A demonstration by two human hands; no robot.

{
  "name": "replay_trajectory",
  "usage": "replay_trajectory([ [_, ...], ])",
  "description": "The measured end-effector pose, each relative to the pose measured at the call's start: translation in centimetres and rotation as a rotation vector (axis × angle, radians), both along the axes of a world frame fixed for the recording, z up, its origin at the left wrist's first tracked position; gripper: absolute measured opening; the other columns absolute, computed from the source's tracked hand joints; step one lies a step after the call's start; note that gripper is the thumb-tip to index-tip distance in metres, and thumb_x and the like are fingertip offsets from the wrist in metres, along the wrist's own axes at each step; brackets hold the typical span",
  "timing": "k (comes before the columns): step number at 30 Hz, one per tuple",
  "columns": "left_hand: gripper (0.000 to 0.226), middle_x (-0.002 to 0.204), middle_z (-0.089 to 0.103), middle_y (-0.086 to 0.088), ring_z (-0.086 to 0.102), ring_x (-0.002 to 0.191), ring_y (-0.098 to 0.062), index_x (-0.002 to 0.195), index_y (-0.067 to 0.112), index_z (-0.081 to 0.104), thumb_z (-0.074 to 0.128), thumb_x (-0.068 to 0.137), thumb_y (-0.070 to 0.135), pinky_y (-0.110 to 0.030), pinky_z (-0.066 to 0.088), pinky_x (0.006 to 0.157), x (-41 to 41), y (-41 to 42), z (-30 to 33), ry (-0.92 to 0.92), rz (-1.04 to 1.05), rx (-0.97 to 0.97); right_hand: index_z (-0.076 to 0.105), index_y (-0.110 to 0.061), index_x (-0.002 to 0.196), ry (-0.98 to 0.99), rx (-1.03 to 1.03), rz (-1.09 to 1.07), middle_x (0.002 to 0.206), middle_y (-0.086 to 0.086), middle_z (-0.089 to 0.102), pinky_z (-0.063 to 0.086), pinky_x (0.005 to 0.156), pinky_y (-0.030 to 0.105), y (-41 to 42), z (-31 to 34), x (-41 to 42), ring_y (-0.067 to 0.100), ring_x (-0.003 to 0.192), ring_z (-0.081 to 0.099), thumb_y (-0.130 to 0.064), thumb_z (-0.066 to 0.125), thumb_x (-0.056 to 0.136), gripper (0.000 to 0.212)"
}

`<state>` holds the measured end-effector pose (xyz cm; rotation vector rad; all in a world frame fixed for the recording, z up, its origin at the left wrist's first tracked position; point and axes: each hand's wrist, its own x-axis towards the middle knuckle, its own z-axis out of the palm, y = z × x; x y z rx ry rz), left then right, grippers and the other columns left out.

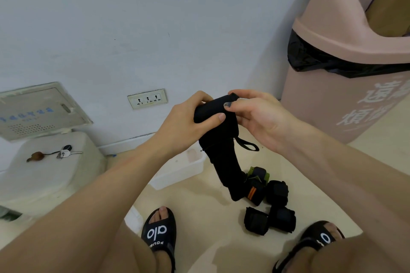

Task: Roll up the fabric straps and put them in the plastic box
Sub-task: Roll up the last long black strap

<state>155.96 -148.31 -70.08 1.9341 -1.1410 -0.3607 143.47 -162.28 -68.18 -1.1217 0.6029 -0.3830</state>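
Observation:
A black fabric strap hangs in mid-air in front of me, its top end partly rolled. My left hand grips the rolled part from the left, thumb across it. My right hand pinches the roll's right end with thumb and fingertips. A small thumb loop dangles from the strap. Its loose tail reaches down toward several rolled black straps lying on the floor, one with orange stripes. The white plastic box sits on the floor behind my left forearm, partly hidden.
A pink swing-lid bin with a black liner stands at the right. At the left is a white lidded tub with keys on top. My feet in black slides are on the beige floor. A wall socket is behind.

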Motion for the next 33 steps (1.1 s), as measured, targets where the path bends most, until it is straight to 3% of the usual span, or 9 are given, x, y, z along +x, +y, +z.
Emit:
replay_trajectory([
  [5, 0.017, 0.090, 0.068, 0.012, 0.061, 0.080, -0.001, 0.107, 0.029, 0.065, 0.069, 0.095, 0.040, -0.011, 0.044, 0.065, -0.4, -0.3, 0.0, 0.024, -0.004, -0.021, 0.061, -0.007, 0.125, -0.002, -0.034, -0.004, 0.107, 0.013, 0.073, 0.060, 0.069, 0.026, 0.2, 0.1, -0.3, 0.018, 0.080, 0.076, 0.003, 0.068, 0.092, 0.035],
  [13, 0.011, 0.084, 0.068, 0.011, 0.061, 0.074, -0.001, 0.102, 0.028, 0.067, 0.069, 0.095, 0.037, -0.011, 0.043, 0.061, -0.4, -0.5, 0.1, 0.024, 0.009, -0.030, 0.064, -0.002, 0.118, -0.013, -0.189, 0.031, 0.104, 0.013, 0.075, 0.060, 0.078, 0.025, 0.1, 0.0, -0.3, 0.017, 0.090, 0.075, 0.004, 0.065, 0.095, 0.024],
  [21, 0.016, 0.064, 0.057, 0.015, 0.054, 0.055, -0.005, 0.089, 0.023, 0.066, 0.065, 0.098, 0.036, -0.020, 0.041, 0.054, -0.5, -0.4, 0.1, 0.085, -0.017, -0.010, 0.070, -0.011, 0.106, 0.023, -0.331, 0.005, 0.094, 0.008, 0.063, 0.058, 0.094, 0.047, 0.3, -0.2, -0.1, 0.023, 0.091, 0.067, 0.001, 0.068, 0.094, 0.017],
  [27, 0.018, 0.059, 0.053, 0.011, 0.049, 0.049, -0.008, 0.086, 0.016, 0.065, 0.064, 0.100, 0.028, -0.018, 0.038, 0.046, -0.7, -0.2, 0.7, 0.098, -0.026, 0.002, 0.071, -0.008, 0.111, 0.043, -0.342, 0.026, 0.103, 0.011, 0.072, 0.062, 0.083, 0.028, 0.0, 0.2, -0.5, 0.021, 0.091, 0.074, -0.002, 0.071, 0.093, 0.020],
  [31, 0.018, 0.059, 0.047, 0.012, 0.044, 0.053, -0.011, 0.084, 0.019, 0.066, 0.063, 0.100, 0.027, -0.021, 0.035, 0.048, -0.2, 0.0, 1.2, 0.096, -0.045, 0.015, 0.074, -0.017, 0.110, 0.145, -0.559, 0.059, 0.095, 0.002, 0.074, 0.053, 0.079, 0.020, -0.5, 0.1, -0.6, 0.001, 0.080, 0.068, -0.014, 0.075, 0.091, 0.020],
  [33, 0.016, 0.061, 0.048, 0.009, 0.044, 0.053, -0.011, 0.087, 0.018, 0.068, 0.064, 0.100, 0.027, -0.021, 0.035, 0.047, -0.1, 0.0, 1.4, 0.121, -0.058, 0.005, 0.073, -0.023, 0.113, 0.156, -0.603, 0.110, 0.099, -0.001, 0.073, 0.050, 0.084, 0.022, -0.6, 0.0, -0.5, -0.001, 0.085, 0.067, -0.020, 0.074, 0.093, 0.021],
])
